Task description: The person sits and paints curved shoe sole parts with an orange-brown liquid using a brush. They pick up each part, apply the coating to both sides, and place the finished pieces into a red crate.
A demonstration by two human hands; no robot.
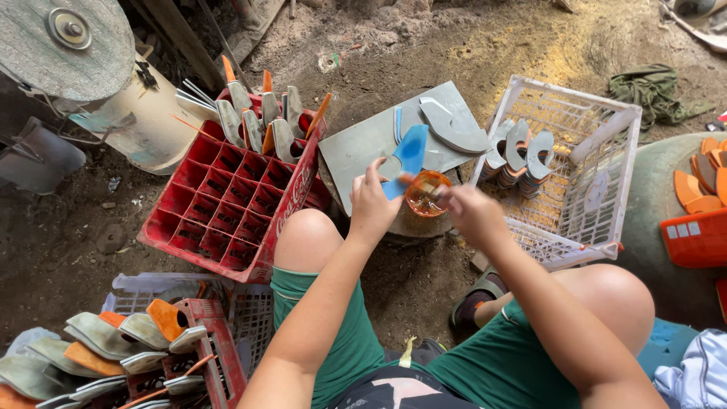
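My left hand [371, 203] holds a blue shoe-sole piece [407, 155] upright over a grey board [379, 140]. My right hand [471, 212] grips a small brush whose tip sits at an orange cup of glue [426, 193] on a round stump. A grey sole piece [454, 129] lies flat on the board, just behind the blue one.
A red bottle crate [227, 204] at left holds several upright sole pieces [261, 121]. A white wire basket [598, 174] at right holds more curved pieces. A pile of grey and orange soles [113, 348] fills the bottom left. Dirt floor, a green cloth and a grinding machine [72, 45] surround me.
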